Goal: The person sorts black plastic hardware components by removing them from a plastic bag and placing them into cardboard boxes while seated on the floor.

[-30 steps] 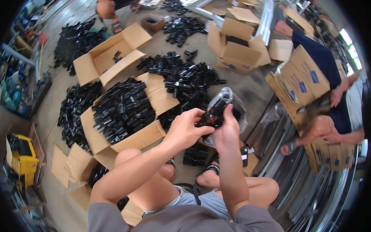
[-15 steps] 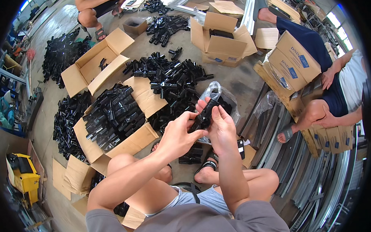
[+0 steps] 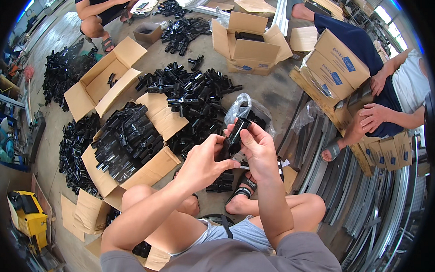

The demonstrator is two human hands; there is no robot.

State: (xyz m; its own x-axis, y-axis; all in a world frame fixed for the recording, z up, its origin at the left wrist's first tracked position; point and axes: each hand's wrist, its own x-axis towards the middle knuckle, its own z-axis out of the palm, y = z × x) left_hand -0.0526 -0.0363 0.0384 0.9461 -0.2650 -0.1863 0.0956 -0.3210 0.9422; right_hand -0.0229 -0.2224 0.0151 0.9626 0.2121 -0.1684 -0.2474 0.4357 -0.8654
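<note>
Left hand [image 3: 201, 160]: clamped on a glossy black tubular fitting [image 3: 235, 137].
Right hand [image 3: 260, 153]: clamped on the same piece; some fingertips seem hidden.
Fitting: held tilted between both hands.
Open brown cardboard box [image 3: 154, 168]: heaped with similar black fittings [image 3: 125, 141], seen leftward.

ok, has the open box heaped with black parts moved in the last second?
No. The box keeps its place beside the floor pile of black parts on its left; the whole view shifted, not the box.
</note>
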